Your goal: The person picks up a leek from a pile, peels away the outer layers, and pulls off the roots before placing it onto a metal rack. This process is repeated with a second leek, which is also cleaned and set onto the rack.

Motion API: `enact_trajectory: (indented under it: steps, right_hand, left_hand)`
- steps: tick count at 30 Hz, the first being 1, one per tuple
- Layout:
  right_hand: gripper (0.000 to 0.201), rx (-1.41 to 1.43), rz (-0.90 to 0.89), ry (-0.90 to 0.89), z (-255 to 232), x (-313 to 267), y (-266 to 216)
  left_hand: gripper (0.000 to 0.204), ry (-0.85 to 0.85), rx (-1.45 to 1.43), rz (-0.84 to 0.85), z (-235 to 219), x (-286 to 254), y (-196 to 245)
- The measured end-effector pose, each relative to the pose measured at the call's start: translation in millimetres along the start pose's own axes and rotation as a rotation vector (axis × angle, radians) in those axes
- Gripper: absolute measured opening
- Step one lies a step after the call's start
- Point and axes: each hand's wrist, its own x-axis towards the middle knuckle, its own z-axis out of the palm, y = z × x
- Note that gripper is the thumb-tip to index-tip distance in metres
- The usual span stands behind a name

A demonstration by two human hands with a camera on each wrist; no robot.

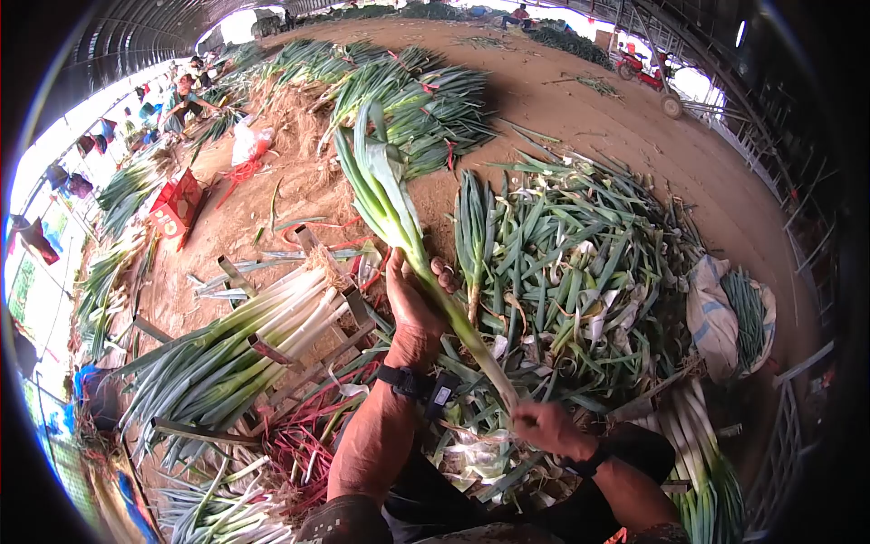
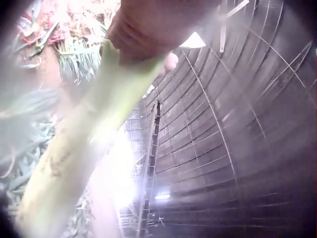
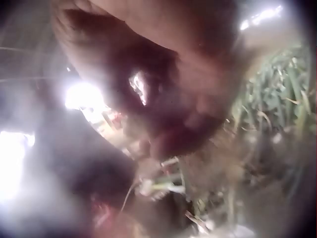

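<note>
Left arm: forearm rises from the lower edge of the head view, black band at the wrist, left hand (image 1: 417, 299) turned palm up with fingers and thumb curled round the middle of one thick leek (image 1: 471, 343). Leek slants between the hands, green leaves up and away, pale end down toward the right hand (image 1: 551, 430). Right arm: comes in from lower right, banded wrist, knuckles up, fingers curled in narrow at the leek's pale end; whether they pinch it, cannot tell, the right wrist view being blurred. Left wrist view: stalk runs out from under the left hand, large and close. Containers: slatted rack (image 1: 358, 306) left of the left forearm, upright posts, a bundle of leeks (image 1: 227, 349) lying in it, white ends toward the left hand, leaves trailing lower left. Pale woven sack (image 1: 710, 317) at far right, mouth open, green leaves (image 1: 743, 322) inside. Red box (image 1: 177, 207) on the dirt floor (image 1: 580, 118), tilted; contents cannot be made out. Loose heap of green leaves and peelings (image 1: 580, 263) beyond the right hand, left of the sack.
</note>
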Motion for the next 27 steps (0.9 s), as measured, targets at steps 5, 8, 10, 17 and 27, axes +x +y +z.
enact_trajectory:
  steps: [5, 8, 10, 17, 27]
  right_hand:
    - [0.023, 0.08, 0.072, 0.153, -7.2, 1.9, -6.6]
    - [0.023, 0.166, -0.175, 0.325, -31.8, 37.1, -59.2]
    - [0.028, 0.184, -0.186, 0.411, -32.1, 59.6, -80.6]
    - [0.032, 0.356, 0.019, 0.437, -22.6, 103.0, -68.3]
    - [0.013, 0.926, -0.002, 0.48, -8.1, 94.4, -47.3]
  left_hand:
    - [0.042, -0.21, 0.006, -0.079, 15.4, -19.6, -4.6]
    - [0.038, -0.305, 0.042, -0.104, 18.9, -23.3, -16.4]
    - [0.036, -0.294, 0.097, -0.059, 19.1, -25.6, -24.0]
    - [0.044, -0.214, 0.184, -0.07, 20.2, -33.8, -35.0]
    - [0.044, -0.178, 0.055, -0.002, 14.9, -28.7, -18.6]
